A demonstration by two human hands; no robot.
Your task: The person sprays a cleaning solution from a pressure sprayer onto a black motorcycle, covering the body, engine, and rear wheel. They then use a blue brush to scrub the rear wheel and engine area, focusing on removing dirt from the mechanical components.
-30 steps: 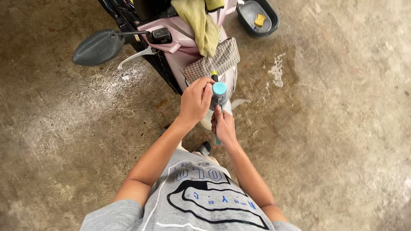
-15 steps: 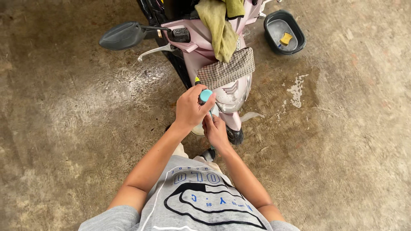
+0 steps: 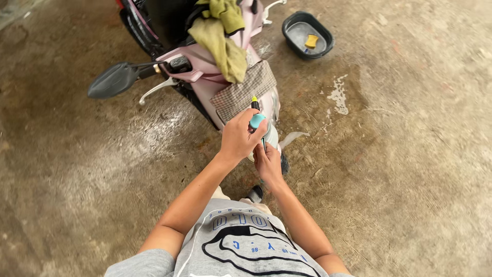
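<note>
Both hands meet on a small spray bottle (image 3: 266, 134) held at chest height over the front of a pale pink scooter (image 3: 205, 77). Closed around the teal pump top, the left hand (image 3: 240, 137) wraps it from above, fingers curled over the cap, while the right hand (image 3: 267, 163) clasps the pale body of the bottle from below, fingers fully closed round it. A yellow-and-black nozzle tip shows just above the left knuckles, pointing toward the scooter's front panel.

Handled well, this grip wants the lower hand to keep the bottle upright and steady while the upper hand works the top squarely, without tilting it, and with the nozzle kept turned away from the body.

Both forearms reach forward and slightly inward from a grey printed shirt (image 3: 241, 246), elbows bent; the left arm runs long and nearly straight, and the right is tucked closer, wrist cocked upward under the bottle.

A checked cloth (image 3: 241, 95) lies draped over the scooter's front, with an olive-yellow rag (image 3: 220, 43) heaped over the handlebar above it. A dark mirror (image 3: 110, 81) juts left. On the wet concrete floor (image 3: 410, 154) beyond sits a dark basin (image 3: 307, 36) holding a yellow sponge (image 3: 311, 40).
</note>
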